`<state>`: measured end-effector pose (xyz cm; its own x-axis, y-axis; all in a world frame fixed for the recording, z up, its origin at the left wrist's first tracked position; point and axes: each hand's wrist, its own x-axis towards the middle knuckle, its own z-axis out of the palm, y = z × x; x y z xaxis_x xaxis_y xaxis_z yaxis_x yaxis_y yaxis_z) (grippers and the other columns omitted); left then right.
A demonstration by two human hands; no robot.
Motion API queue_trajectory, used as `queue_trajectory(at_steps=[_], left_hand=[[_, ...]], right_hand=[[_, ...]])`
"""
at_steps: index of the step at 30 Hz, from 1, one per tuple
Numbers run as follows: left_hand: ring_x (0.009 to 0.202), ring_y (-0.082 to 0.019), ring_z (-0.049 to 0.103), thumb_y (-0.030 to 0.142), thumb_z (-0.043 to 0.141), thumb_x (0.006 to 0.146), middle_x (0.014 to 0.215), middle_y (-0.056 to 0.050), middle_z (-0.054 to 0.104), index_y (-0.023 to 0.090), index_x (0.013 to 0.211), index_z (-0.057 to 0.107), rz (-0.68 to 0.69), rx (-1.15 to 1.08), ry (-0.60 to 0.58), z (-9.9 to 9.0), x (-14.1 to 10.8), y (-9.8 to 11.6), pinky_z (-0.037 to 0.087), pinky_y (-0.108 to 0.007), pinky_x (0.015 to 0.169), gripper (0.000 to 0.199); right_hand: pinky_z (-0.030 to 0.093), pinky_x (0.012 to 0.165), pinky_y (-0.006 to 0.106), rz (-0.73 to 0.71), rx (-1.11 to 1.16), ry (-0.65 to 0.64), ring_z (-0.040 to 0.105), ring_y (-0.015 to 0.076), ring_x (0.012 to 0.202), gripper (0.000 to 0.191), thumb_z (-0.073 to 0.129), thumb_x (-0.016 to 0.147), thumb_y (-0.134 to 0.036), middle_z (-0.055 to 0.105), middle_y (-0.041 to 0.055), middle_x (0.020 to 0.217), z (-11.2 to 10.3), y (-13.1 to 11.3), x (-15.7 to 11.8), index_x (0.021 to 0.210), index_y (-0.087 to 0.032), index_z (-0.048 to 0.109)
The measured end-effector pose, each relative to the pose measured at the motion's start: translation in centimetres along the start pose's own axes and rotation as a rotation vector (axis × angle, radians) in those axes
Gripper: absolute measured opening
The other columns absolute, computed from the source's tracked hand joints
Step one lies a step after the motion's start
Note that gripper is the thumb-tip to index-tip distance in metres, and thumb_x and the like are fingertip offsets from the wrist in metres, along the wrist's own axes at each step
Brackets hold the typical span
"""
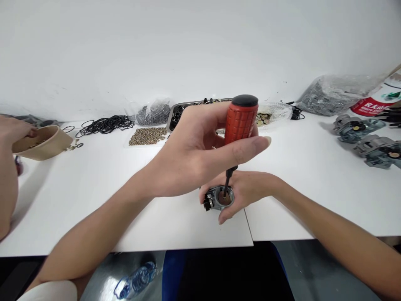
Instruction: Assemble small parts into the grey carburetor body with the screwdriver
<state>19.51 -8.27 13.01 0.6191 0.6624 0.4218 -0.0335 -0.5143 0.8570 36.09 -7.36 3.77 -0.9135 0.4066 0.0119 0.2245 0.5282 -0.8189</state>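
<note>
My left hand (191,154) is wrapped round the red handle of a screwdriver (240,121) with a black end cap. The screwdriver leans slightly, its tip down in the round bore of a small metal carburetor part (224,197), touching a brownish disc inside it. Lower down, my right hand (242,192) grips that part near the table's front edge, thumb on the near side and fingers on the far side. A black fitting sticks out at the part's left end.
Along the wall lie black rubber rings (106,125), brass pieces (147,136), a metal tray (171,119) and bagged parts (326,94). Metal carburetors (377,148) stand at right. Another person's hand (15,127) reaches into a beige container (52,146) at left.
</note>
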Motion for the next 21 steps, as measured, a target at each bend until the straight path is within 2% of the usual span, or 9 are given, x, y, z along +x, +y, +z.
queue_trajectory(at_steps=[4, 7, 11, 14, 17, 21], left_hand=[[0.062, -0.008, 0.062, 0.019, 0.061, 0.088, 0.079, 0.003, 0.065, 0.018, 0.083, 0.067, 0.027, 0.037, -0.015, 0.1, -0.1, 0.1, 0.042, -0.018, 0.041, 0.008], [0.065, -0.009, 0.064, 0.025, 0.058, 0.091, 0.081, 0.004, 0.066, 0.019, 0.083, 0.066, 0.059, 0.070, -0.041, -0.1, -0.2, 0.1, 0.045, -0.017, 0.043, 0.012], [0.072, -0.011, 0.066, 0.018, 0.063, 0.087, 0.086, 0.003, 0.066, 0.017, 0.086, 0.065, 0.092, 0.078, -0.168, -0.9, -0.4, 0.7, 0.055, -0.022, 0.054, 0.003], [0.083, -0.013, 0.066, 0.020, 0.061, 0.088, 0.104, -0.001, 0.064, 0.016, 0.100, 0.065, 0.145, 0.068, -0.253, -1.2, -0.5, 1.6, 0.059, -0.026, 0.063, 0.013], [0.087, -0.013, 0.065, 0.037, 0.044, 0.096, 0.121, -0.003, 0.054, 0.019, 0.110, 0.061, 0.219, 0.050, -0.198, -1.1, -0.6, 2.2, 0.057, -0.027, 0.061, 0.028], [0.088, -0.014, 0.064, 0.035, 0.035, 0.100, 0.096, -0.003, 0.060, 0.014, 0.119, 0.056, 0.143, 0.161, -0.177, -1.3, -0.7, 2.2, 0.058, -0.026, 0.064, 0.036]], right_hand=[[0.046, 0.096, 0.033, -0.018, -0.005, 0.008, 0.049, 0.0244, 0.121, 0.045, 0.081, 0.072, -0.039, 0.050, 0.0080, 0.131, -0.1, 0.0, 0.0, 0.111, -0.023, 0.065], [0.046, 0.096, 0.033, -0.038, -0.010, -0.001, 0.051, 0.0233, 0.117, 0.044, 0.081, 0.073, -0.039, 0.055, 0.0073, 0.123, -0.2, -0.1, 0.1, 0.111, -0.022, 0.066], [0.047, 0.095, 0.032, -0.042, -0.035, 0.028, 0.053, 0.0226, 0.112, 0.043, 0.082, 0.071, -0.038, 0.059, 0.0059, 0.115, -0.2, 0.0, 0.2, 0.108, -0.022, 0.067], [0.048, 0.092, 0.030, -0.049, 0.004, 0.026, 0.055, 0.0209, 0.108, 0.044, 0.082, 0.071, -0.038, 0.058, 0.0064, 0.116, 0.0, 0.2, 0.2, 0.109, -0.021, 0.067], [0.049, 0.091, 0.029, -0.047, 0.008, 0.005, 0.056, 0.0204, 0.108, 0.044, 0.080, 0.074, -0.039, 0.058, 0.0063, 0.119, 0.0, 0.2, 0.2, 0.112, -0.022, 0.065], [0.047, 0.094, 0.031, -0.025, -0.099, 0.026, 0.049, 0.0245, 0.119, 0.041, 0.080, 0.073, -0.041, 0.055, 0.0047, 0.123, -0.1, -0.1, 0.1, 0.110, -0.026, 0.066]])
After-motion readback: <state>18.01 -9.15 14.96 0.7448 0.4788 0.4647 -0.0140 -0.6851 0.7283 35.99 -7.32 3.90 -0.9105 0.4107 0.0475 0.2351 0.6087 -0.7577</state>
